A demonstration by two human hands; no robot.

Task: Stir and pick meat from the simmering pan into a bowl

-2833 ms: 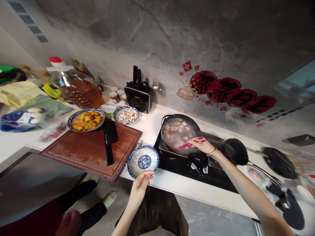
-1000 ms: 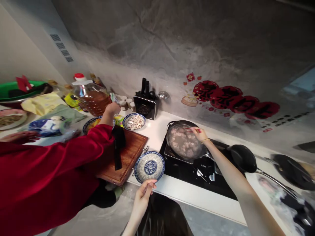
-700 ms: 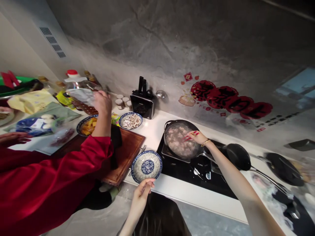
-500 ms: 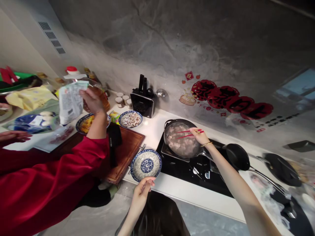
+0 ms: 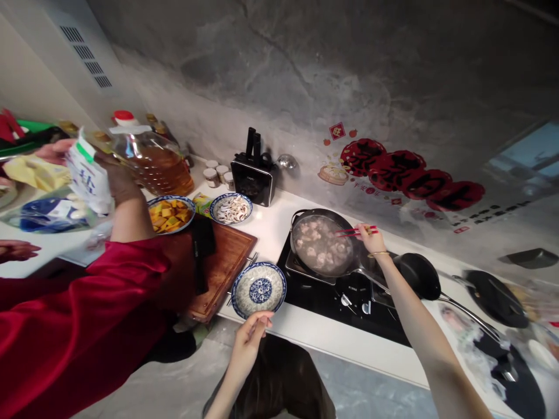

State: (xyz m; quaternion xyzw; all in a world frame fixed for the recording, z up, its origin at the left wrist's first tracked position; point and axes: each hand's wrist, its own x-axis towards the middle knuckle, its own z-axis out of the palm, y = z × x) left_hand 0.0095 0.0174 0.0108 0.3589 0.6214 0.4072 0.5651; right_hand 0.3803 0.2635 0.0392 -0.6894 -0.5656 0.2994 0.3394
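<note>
My left hand [image 5: 253,334] pinches the near rim of a blue-and-white plate [image 5: 261,291], which has nothing on it and is held at the counter's front edge. Red chopsticks [image 5: 347,231] are gripped in my right hand [image 5: 369,237], a thin bangle on that wrist. Their tips reach over the right part of a pan [image 5: 293,247], where pieces of meat [image 5: 323,256] sit in cloudy liquid. The pan stands on the black hob [image 5: 314,294].
A co-worker in a red sleeve [image 5: 122,273] holds a white packet [image 5: 89,177] at left. Nearby are a cutting board [image 5: 233,247] with a black cleaver [image 5: 198,262], a plate of orange chunks [image 5: 171,215], sliced mushrooms [image 5: 231,208], a knife block [image 5: 253,180] and a small black pan [image 5: 419,276].
My right hand and the chopsticks have shifted right, towards the pan's edge. The plate in my left hand has hardly moved. The co-worker's packet has gone left and turned, uncovering the oil jug.
</note>
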